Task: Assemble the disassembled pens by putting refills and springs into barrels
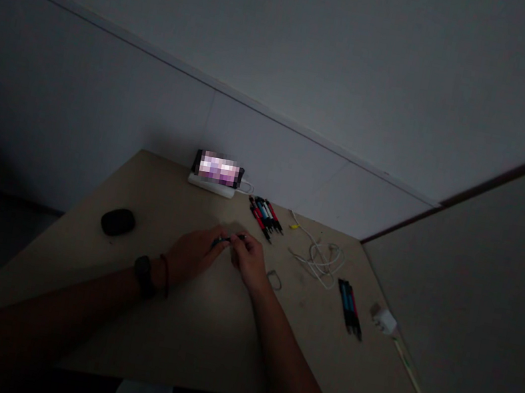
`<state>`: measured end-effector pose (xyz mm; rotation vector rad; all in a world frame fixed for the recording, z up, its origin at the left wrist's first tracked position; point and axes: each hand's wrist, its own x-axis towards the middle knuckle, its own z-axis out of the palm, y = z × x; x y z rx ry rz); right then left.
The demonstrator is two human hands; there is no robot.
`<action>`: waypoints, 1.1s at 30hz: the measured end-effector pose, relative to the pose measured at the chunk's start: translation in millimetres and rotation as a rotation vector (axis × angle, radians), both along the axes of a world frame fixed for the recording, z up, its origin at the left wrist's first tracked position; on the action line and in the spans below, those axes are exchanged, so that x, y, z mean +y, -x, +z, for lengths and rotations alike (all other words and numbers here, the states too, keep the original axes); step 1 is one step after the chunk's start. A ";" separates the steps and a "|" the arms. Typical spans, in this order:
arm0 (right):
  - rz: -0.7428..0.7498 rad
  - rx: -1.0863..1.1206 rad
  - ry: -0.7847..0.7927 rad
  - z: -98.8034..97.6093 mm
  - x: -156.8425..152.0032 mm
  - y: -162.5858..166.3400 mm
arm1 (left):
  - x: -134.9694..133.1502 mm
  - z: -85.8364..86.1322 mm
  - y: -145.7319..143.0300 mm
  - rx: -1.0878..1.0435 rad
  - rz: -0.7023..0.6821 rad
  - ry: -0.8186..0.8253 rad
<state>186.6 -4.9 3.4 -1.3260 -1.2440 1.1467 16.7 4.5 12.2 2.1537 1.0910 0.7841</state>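
Over the middle of the table point(213, 330), both my hands meet around a slim dark pen point(223, 241). My left hand point(192, 252) is closed on one end of it, with a dark watch and a thin band at the wrist. The fingers of my right hand point(249, 258) pinch the other end. Shadow and my fingers hide much of the pen. Just beyond my right hand lies a pile of pens point(265, 217) in red, blue, white and black. A second, smaller group of pens point(349, 308) rests farther right. Beside my right wrist is a thin loop point(274, 280).
A lit phone point(219, 168) leans near the wall above a white bar point(211, 185). A rounded black case point(118, 222) sits at left. A coiled white cable point(325, 262) lies at right. A white plug adapter point(383, 319) with a cord is at the right edge.
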 end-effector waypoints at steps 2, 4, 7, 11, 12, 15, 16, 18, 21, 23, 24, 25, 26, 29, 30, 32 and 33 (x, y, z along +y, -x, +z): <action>-0.010 -0.026 -0.010 0.6 -0.1 0.1 | -0.2 0.7 -0.1 0.010 0.002 -0.003; -0.023 -0.058 -0.022 0.8 -0.4 0.0 | -0.3 0.7 -0.4 0.015 0.010 -0.007; -0.036 -0.103 -0.036 0.4 -1.0 -0.7 | -0.2 -0.2 -1.1 0.019 0.025 -0.013; -0.037 -0.104 -0.047 -0.3 -1.5 -1.0 | 1.5 -2.4 -2.0 0.056 0.030 -0.024; -0.033 -0.093 -0.046 -0.4 -1.5 -0.9 | 2.2 -2.9 -2.1 0.069 0.026 -0.020; -0.034 -0.030 -0.029 0.0 -1.5 -0.1 | 3.5 -2.9 -1.9 0.102 0.008 0.010; -0.039 -0.003 -0.023 0.2 -1.4 0.1 | 3.3 -2.4 -1.8 0.102 0.008 0.022; -0.048 0.045 -0.013 0.6 -1.2 0.4 | 2.0 -0.5 -1.6 0.082 0.023 0.045; -0.057 0.079 -0.005 0.9 -0.9 0.6 | -0.7 3.0 -1.3 0.048 0.050 0.059; -0.059 0.078 -0.001 1.5 -1.1 0.7 | -1.3 4.8 -1.1 0.041 0.039 0.051; -0.057 0.073 -0.003 1.9 -1.3 0.9 | -1.2 5.4 -1.0 0.040 0.026 0.044; -0.057 0.068 -0.007 2.3 -1.5 1.0 | -0.9 5.7 -1.0 0.039 0.015 0.037; -0.056 0.062 -0.012 2.9 -1.8 1.2 | -0.6 5.7 -1.0 0.039 0.012 0.032; -0.060 0.052 -0.020 4.0 -2.5 1.6 | 0.3 4.5 -1.1 0.045 0.022 0.026; -0.061 0.051 -0.020 4.1 -2.6 1.7 | 0.4 4.0 -1.2 0.047 0.030 0.028; -0.065 0.054 -0.022 3.8 -2.5 1.6 | 0.4 3.0 -1.4 0.046 0.037 0.034; -0.069 0.057 -0.025 3.5 -2.3 1.4 | 0.4 2.6 -1.4 0.043 0.036 0.037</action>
